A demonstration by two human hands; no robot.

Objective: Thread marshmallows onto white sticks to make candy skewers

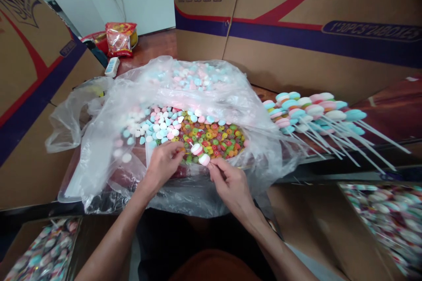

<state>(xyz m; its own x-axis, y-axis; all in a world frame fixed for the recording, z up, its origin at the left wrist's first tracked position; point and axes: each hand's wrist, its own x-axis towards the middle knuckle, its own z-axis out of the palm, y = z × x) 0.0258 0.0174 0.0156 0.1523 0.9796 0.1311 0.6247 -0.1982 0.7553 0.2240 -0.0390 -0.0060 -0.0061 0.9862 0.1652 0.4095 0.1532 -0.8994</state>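
Note:
My right hand (pixel 231 181) pinches a candy skewer (pixel 197 149), a thin white stick threaded with pink-and-white marshmallows and a coloured gummy between them. The bare stick tip points up and left, toward my left hand. My left hand (pixel 166 159) is closed at the fingertips, with a small yellow-orange gummy ring (pixel 187 152) showing at their edge. Below and behind both hands spreads a heap of colourful gummy rings (pixel 214 138). Left of that heap lie loose pink, white and blue marshmallows (pixel 161 129).
A clear plastic bag (pixel 132 92) surrounds the candy, with more marshmallows at its far end. Finished skewers (pixel 310 112) are stacked at right, sticks toward me. Boxes of wrapped candy (pixel 389 224) stand low on both sides. Large cartons (pixel 296 61) wall the back and left. A red packet (pixel 120 39) sits far left.

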